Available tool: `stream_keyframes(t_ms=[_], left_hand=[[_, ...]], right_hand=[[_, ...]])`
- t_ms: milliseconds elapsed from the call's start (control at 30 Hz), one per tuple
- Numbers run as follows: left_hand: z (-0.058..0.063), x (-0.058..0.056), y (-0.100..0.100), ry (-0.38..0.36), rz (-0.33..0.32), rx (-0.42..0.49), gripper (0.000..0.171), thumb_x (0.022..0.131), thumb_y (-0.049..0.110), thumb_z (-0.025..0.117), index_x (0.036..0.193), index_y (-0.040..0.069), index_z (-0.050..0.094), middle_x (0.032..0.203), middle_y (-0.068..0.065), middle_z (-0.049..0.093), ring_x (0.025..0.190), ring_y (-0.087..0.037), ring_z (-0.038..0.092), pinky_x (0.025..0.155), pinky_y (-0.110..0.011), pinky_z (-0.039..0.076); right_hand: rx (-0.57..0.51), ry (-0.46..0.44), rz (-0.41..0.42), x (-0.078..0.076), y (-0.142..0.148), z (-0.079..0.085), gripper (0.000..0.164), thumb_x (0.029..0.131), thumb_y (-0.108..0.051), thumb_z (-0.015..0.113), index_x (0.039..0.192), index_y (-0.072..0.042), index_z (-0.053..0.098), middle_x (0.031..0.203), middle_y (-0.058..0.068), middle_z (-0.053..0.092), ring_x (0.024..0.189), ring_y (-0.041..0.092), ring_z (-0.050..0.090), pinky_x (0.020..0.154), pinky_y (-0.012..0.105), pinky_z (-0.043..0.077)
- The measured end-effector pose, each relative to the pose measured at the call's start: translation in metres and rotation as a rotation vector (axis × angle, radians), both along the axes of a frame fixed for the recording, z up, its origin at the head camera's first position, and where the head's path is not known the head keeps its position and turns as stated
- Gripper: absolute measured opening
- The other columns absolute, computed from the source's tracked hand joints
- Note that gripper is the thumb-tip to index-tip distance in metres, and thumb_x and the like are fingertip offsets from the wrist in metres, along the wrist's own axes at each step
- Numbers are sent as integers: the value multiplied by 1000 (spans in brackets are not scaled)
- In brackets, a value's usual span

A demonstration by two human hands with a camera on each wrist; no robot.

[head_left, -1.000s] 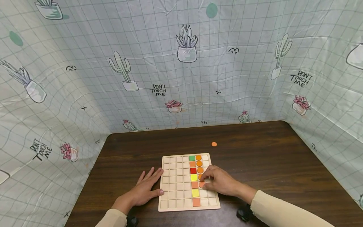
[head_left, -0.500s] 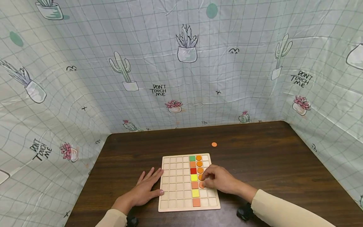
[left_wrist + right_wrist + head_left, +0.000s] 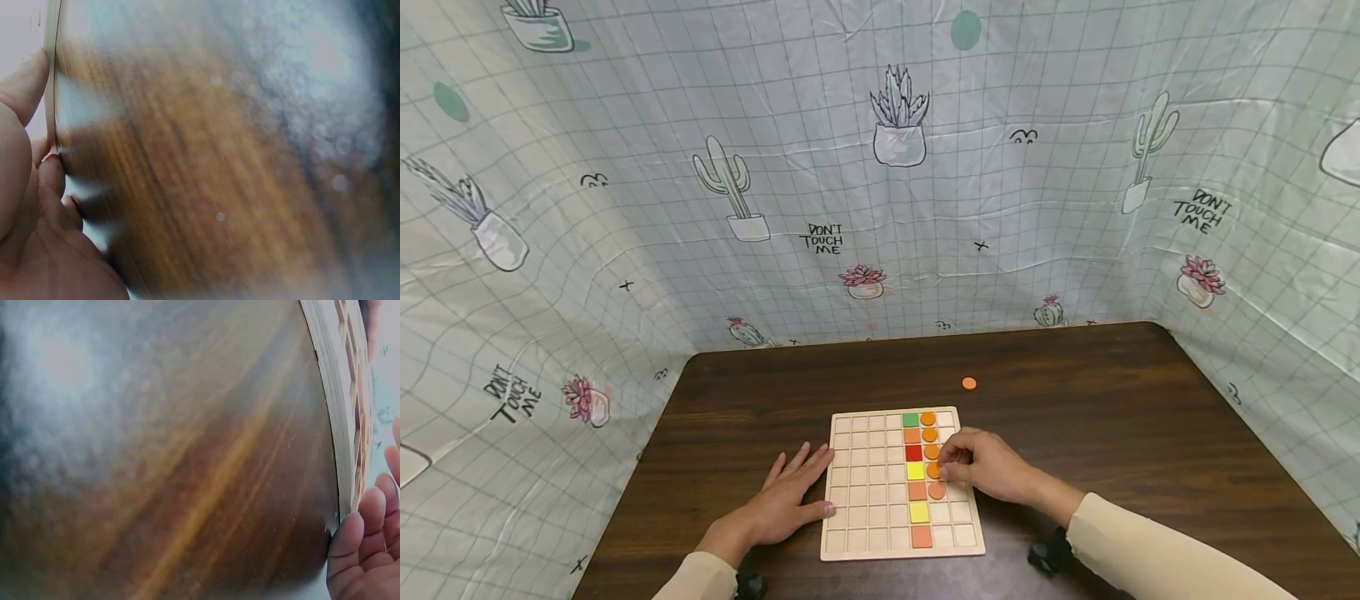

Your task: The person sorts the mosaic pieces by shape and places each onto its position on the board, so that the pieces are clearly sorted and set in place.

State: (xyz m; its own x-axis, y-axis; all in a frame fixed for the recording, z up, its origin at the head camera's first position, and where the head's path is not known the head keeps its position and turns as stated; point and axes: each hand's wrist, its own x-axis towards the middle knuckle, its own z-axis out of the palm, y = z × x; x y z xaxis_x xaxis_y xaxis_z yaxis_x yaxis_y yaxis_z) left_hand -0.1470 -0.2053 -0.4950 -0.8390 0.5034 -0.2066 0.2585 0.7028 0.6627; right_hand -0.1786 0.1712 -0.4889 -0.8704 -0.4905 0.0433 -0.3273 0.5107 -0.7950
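Note:
A pale wooden grid board lies on the table. One of its columns holds coloured square tiles, among them a green tile, a red tile and a yellow tile. The column to their right holds several orange discs, the lowest being a lighter orange disc. My right hand hovers over the board's right side, thumb and fingers bent beside another orange disc; nothing shows held between them. My left hand lies spread, its fingertips and thumb touching the board's left edge.
One loose orange disc lies on the dark wooden table behind the board. A patterned cloth hangs around the table's back and sides. Black wrist devices sit below both wrists.
My right hand has let go of the lighter orange disc and drawn slightly up and right. That disc stays in its cell. The left hand keeps its place.

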Motion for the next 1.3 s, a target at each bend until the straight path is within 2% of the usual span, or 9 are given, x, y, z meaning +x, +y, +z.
stream_keyframes(t_ms=[200,467,767,1133,1300], left_hand=[[3,1,0,-1,-11,47,87,101,55,65,169,17,28,175,-17,22,163,-45,4,124,-71,-11],[2,1,-1,0,-25,53,86,102,55,64,170,17,27,175,-17,21,163,-47,3,124,-71,-12],[-8,-2,-3,17,-6,-8,89,102,57,63,170,16,24,177,-9,19,165,-37,4,128,-63,-10],[-5,-1,-1,15,-4,-9,89,102,58,62,170,15,23,177,-5,17,166,-34,2,129,-60,-10],[-5,-1,-2,16,-6,-8,89,102,58,62,170,15,24,177,-5,17,166,-34,2,129,-60,-10]], right_hand=[[11,7,-8,-4,2,-2,7,96,-19,79,101,-14,77,94,-5,63,80,4,55,71,22,49],[37,38,-47,-9,5,-2,10,94,-16,79,103,-13,77,92,-6,62,80,4,54,71,22,48],[86,51,-94,-17,10,-2,10,95,-17,79,103,-13,76,91,-6,60,80,8,53,69,24,47],[112,40,-140,-29,17,-3,16,96,-19,79,111,-12,76,97,-4,63,84,12,54,72,26,48],[127,62,-155,-36,21,-4,20,96,-20,80,114,-11,77,98,-3,64,85,12,55,74,27,49]])
